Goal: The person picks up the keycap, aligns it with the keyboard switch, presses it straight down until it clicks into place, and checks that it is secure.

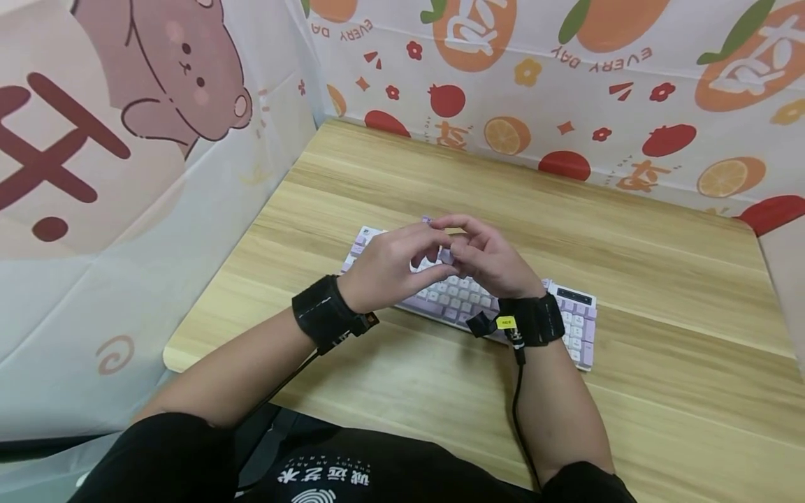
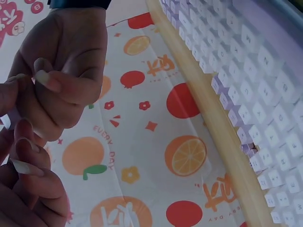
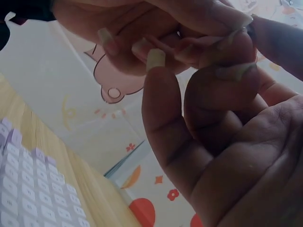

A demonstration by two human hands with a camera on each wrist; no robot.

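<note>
A small pale keycap (image 1: 446, 256) sits among the meeting fingertips of both hands, above the keyboard; the fingers hide most of it. My left hand (image 1: 399, 262) pinches it from the left, thumb below and fingers above. With curled fingers, my right hand (image 1: 493, 262) grips it from the right. The left wrist view shows a pale edge of the keycap (image 2: 6, 121) between fingertips. In the right wrist view, overlapping fingers cover it. Beneath the hands lies a white and lilac keyboard (image 1: 434, 304). One bare purple switch (image 2: 248, 149) shows among its keys in the left wrist view.
The keyboard rests on a light wooden table (image 1: 660, 391). Printed white cloth (image 1: 390, 63) stands behind the table and along its left side. Black bands (image 1: 327, 311) with cables are strapped round both wrists. A small display (image 1: 575, 296) marks the keyboard's right end.
</note>
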